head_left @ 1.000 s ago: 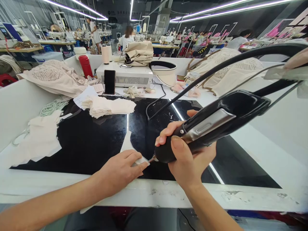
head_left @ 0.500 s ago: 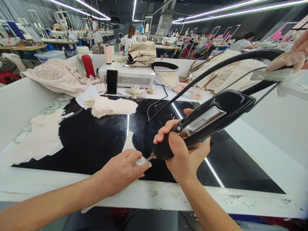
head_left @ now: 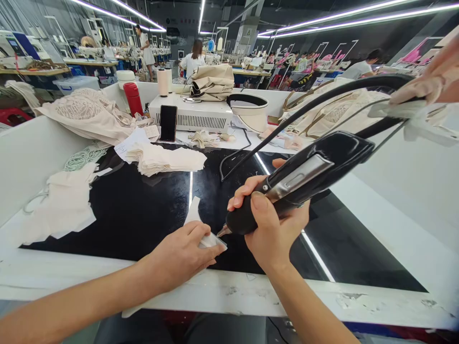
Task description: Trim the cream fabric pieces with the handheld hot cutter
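Note:
My right hand is wrapped round a black handheld tool with a metal lever and a thick cable running from its upper end. The tool's narrow tip points down beside the fingers of my left hand. Under those fingers lies a small white fabric piece with a clear, stiff-looking edge, pressed on the black board. My left fingers are close together on it. Tip and piece are very near each other; whether they touch I cannot tell.
White fabric pieces lie stacked at the back and spread at the left. Behind stand a phone, a red bottle, a white vented box and a visor. Another person's hand is at upper right.
The tool and my right hand have shifted slightly left, bringing the tip closer to my left fingers. The cable and the other person's hand have also moved a little left.

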The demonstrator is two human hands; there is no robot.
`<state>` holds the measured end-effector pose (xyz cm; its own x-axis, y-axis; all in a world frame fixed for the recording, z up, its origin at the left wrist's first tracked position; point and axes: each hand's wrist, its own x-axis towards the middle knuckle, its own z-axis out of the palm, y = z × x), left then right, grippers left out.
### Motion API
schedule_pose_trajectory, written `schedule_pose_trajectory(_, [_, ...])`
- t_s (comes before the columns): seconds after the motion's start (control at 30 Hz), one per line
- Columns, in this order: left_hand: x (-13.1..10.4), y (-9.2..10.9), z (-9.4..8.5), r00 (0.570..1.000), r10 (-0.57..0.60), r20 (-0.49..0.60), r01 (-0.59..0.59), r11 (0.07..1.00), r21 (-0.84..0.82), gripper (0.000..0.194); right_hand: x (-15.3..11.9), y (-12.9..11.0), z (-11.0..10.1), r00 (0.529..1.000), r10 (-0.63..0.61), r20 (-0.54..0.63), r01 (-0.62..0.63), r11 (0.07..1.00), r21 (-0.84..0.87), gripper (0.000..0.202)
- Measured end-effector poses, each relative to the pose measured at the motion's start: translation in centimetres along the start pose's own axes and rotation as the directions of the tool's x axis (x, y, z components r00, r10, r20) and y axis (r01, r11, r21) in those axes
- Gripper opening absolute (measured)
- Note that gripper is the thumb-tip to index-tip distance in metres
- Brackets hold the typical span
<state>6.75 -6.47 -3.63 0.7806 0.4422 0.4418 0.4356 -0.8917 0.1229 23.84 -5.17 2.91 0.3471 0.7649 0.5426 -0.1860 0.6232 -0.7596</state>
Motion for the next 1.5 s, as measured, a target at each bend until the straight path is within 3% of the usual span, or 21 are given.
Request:
schedule_pose_trajectory(0.43, [0.0,0.0,0.0,0.999,-0.005,0.042,0.005,1.0,0.013,0.031,0.1,0.3,0.6,0.999,0.014,0.032,-0.012,0.999,-0.048,0.033])
schedule_pose_trajectory(0.77, [-0.9,-2.4,-1.4,0.996,0.019,0.09,-0.015,0.998,-0.054,0.024,-0.3,0.3,0.6,0.999,0.025,0.031,-0.024,0.999,-0.045,0.03])
schedule_pose_trajectory(0.97, [-0.9,-2.5,-1.3,0.994,0.012,0.107,-0.009,1.0,-0.03,0.027,-0.3,0.4,0.4,0.999,0.022,0.029,-0.021,0.999,-0.038,0.036])
schedule_pose_trajectory(1.5, [-1.1,-2.5,-1.1,0.998,0.001,0.063,0.001,0.999,-0.035,0.029,0.2,1.4,1.3,0.999,0.011,0.039,-0.01,1.0,-0.029,0.034])
